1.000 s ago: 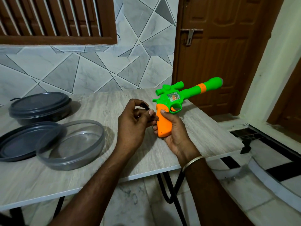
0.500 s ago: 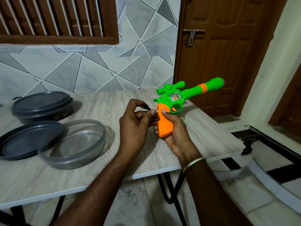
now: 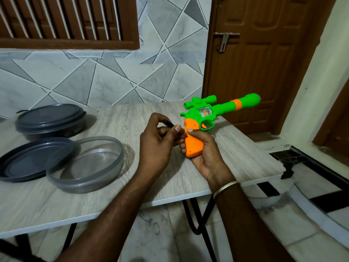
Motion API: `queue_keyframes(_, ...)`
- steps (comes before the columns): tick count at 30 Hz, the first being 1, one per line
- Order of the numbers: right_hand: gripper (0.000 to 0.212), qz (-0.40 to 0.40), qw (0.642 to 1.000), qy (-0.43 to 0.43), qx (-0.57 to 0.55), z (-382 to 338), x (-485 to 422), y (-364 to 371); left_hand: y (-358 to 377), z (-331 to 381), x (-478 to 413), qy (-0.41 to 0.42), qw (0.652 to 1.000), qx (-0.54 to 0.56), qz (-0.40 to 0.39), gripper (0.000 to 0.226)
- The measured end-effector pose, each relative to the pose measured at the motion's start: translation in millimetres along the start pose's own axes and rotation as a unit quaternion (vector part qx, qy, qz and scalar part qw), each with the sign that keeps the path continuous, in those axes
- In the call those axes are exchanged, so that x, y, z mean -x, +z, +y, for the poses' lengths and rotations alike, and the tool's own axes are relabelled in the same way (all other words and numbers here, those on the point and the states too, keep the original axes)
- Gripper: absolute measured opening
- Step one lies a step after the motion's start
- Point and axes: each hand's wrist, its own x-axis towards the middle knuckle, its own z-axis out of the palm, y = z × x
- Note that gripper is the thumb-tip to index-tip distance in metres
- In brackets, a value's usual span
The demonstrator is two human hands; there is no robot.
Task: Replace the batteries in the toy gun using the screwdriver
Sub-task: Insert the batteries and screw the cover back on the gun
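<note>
Just left of the toy gun (image 3: 213, 118), whose orange grip the right hand (image 3: 204, 154) clasps above the table (image 3: 117, 120), the left hand (image 3: 158, 146) pinches the screwdriver (image 3: 171, 125), whose tip could slip and skid across the grip.

A pale wood-grain worktop (image 3: 113, 186) on black metal legs (image 3: 196, 220) stands against a wall (image 3: 105, 82) of grey marbled tiles cut in slanting triangles with white joints. Above the tiles, at the upper left, is a dark brown window frame (image 3: 69, 43) with vertical bars. Beyond the worktop's far right corner is a panelled brown wooden door (image 3: 264, 59) with a metal latch (image 3: 224, 41). The floor (image 3: 170, 233) is pale marbled stone, with black bands to the right.
</note>
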Motion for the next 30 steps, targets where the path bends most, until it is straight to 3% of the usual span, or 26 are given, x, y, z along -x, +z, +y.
queue_keyframes(3, 0.045, 0.003, 1.0, 0.008, -0.004, -0.2, -0.6, -0.3, -1.2, -0.4, 0.3, -0.043, 0.997, 0.061, 0.02, 0.014)
queue_keyframes(9, 0.018, -0.005, 1.0, 0.022, -0.011, -1.7, -0.4, 2.3, -2.3, 1.6, -2.3, -0.083, 0.99, 0.112, 0.036, 0.014)
queue_keyframes(24, 0.056, -0.023, 1.0, 0.011, -0.006, 0.6, 0.1, 3.9, -2.6, 1.5, -2.8, -0.038, 0.997, 0.054, 0.034, 0.013)
queue_keyframes(30, 0.028, -0.017, 0.998, 0.037, -0.058, -2.7, 3.4, 4.6, -2.7, 3.4, -2.7, -0.062, 0.992, 0.097, 0.042, 0.019)
